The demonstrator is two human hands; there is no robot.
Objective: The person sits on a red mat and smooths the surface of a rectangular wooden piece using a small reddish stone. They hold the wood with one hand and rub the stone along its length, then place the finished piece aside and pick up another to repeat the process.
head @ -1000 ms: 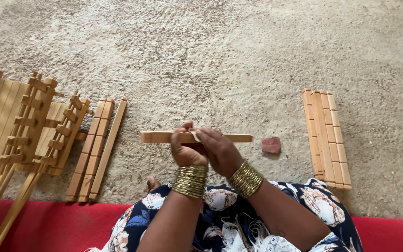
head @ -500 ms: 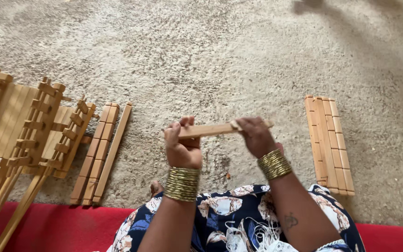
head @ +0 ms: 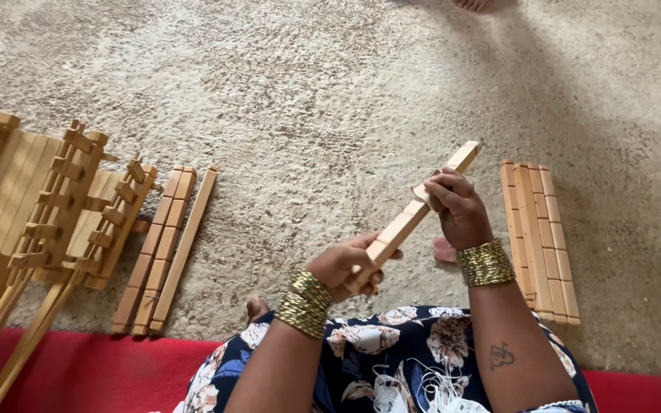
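I held a wooden slat (head: 415,216) slantwise over my lap, its near end low and to my left, its far end raised toward the upper right. My left hand (head: 346,266) gripped the lower end, fingers wrapped shut around it, wrist bent back with the stack of gold bangles (head: 304,303) turned toward me. My right hand (head: 459,208) sat higher on the slat, fingers curled closed over it and a small pale scrap (head: 424,193) pressed against the wood under my fingertips; what the scrap was, I could not tell.

The slat's far tip stopped just short of the row of slats (head: 538,237) lying on the carpet (head: 330,99) to my right. A small reddish block (head: 444,249) lay on the carpet below my right wrist, beside that row. On my left, well apart, lay three loose slats (head: 166,248) side by side, and beyond them the assembled wooden frames (head: 47,206). Between those two groups the carpet ran open ahead of me. The red mat (head: 101,371) edged the floor near my knees.
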